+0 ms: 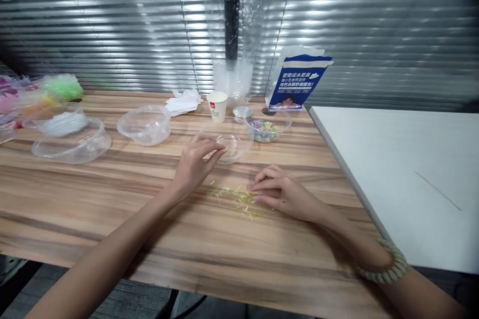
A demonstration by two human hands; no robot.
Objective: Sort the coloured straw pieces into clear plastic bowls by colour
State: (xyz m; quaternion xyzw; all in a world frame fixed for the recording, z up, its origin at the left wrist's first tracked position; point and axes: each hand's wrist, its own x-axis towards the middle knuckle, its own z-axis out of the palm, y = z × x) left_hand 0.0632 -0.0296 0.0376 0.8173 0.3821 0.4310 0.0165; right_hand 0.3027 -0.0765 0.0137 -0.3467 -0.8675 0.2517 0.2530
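Small yellow and clear tube-like pieces (245,199) lie scattered on the wooden table (179,249). My right hand (282,192) is at their right edge, thumb and fingertips close together at the pile; what is between them is too small to tell. Over the near left rim of a clear plastic bowl (239,152) is my left hand (198,157), its thumb and index finger pinched together. Anything in that pinch is too small to make out. Behind to the right, another clear bowl (265,130) contains many multicoloured pieces.
A paper cup (217,106), white tissue (184,102) and blue-and-white bag (297,82) stand or lie at the back. Clear bowls (145,127) and colourful bundles (62,87) are at the left. A white tabletop (407,169) adjoins on the right.
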